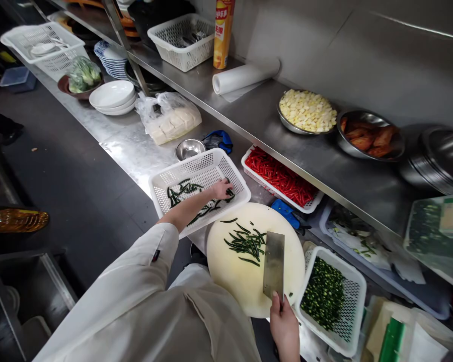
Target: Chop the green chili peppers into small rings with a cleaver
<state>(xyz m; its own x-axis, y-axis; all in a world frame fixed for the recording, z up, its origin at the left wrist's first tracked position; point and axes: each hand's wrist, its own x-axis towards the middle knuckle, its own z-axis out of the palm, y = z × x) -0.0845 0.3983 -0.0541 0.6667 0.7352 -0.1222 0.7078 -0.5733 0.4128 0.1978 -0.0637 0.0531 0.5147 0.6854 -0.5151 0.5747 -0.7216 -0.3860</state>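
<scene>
My left hand (222, 189) reaches into a white perforated basket (200, 173), its fingers curled down at long green chillies (184, 188) near the basket's right end; what lies under the fingertips is hidden. My right hand (285, 327) is closed round the handle of a cleaver (274, 264), whose blade lies over the right part of a round pale cutting board (230, 291). Left of the blade, several green chillies (245, 244) lie in a loose pile on the board. To the board's right, another white basket (353, 311) holds chopped green pieces (324, 294).
Behind the board sits a basket of red chillies (281, 176), with a blue item (287, 213) beside it. A steel shelf (249, 113) overhangs the back, carrying bowls of food. A small metal bowl (190, 149) and bagged white blocks (175, 123) stand beyond the left basket.
</scene>
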